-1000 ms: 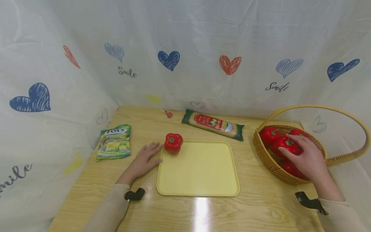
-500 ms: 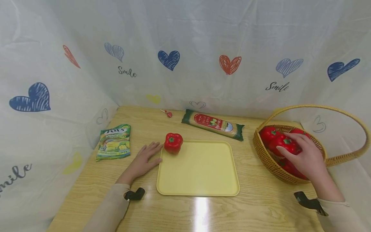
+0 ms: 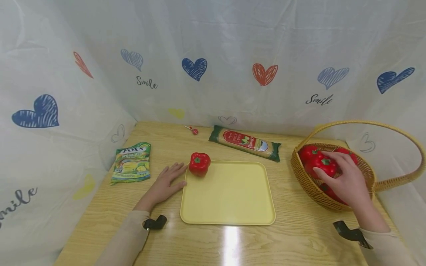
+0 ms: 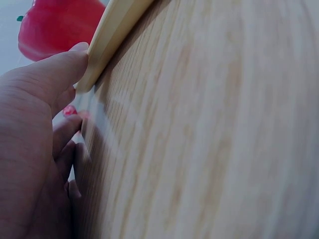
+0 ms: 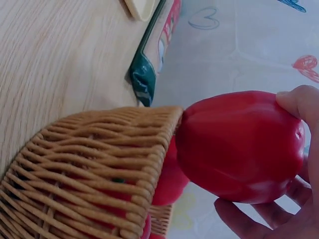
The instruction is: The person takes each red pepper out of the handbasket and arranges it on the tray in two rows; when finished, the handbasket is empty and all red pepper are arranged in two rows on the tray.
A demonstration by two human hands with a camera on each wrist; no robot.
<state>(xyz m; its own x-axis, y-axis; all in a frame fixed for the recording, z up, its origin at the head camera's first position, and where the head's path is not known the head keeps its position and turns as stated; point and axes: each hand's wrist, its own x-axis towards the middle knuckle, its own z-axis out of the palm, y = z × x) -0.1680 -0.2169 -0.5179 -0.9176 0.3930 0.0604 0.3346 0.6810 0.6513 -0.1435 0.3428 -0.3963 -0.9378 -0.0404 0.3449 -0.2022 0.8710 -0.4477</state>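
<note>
My right hand point(image 3: 349, 181) grips a red bell pepper point(image 3: 321, 166) at the wicker basket point(image 3: 311, 190). In the right wrist view that bell pepper point(image 5: 239, 147) stands out past the basket's rim point(image 5: 169, 129), thumb on one side and fingers on the other. More red peppers point(image 3: 309, 152) lie in the basket, partly hidden by the hand. My left hand point(image 3: 164, 184) lies flat on the table, fingers spread, its thumb at the left edge of the yellow tray point(image 3: 229, 195). Another red bell pepper point(image 3: 199, 164) sits on the tray's back left corner, near the left fingertips.
A green candy bag point(image 3: 132, 164) lies at the left of the wooden table point(image 3: 186, 244). Behind the tray are a lollipop point(image 3: 194, 131) and a long pasta packet point(image 3: 246, 143). The basket's tall handle point(image 3: 376, 123) arches up at the right, near the curtain.
My right hand has moved slightly left with the bell pepper, toward the basket's left side. The left hand, the tray and the pepper on it stay in place.
</note>
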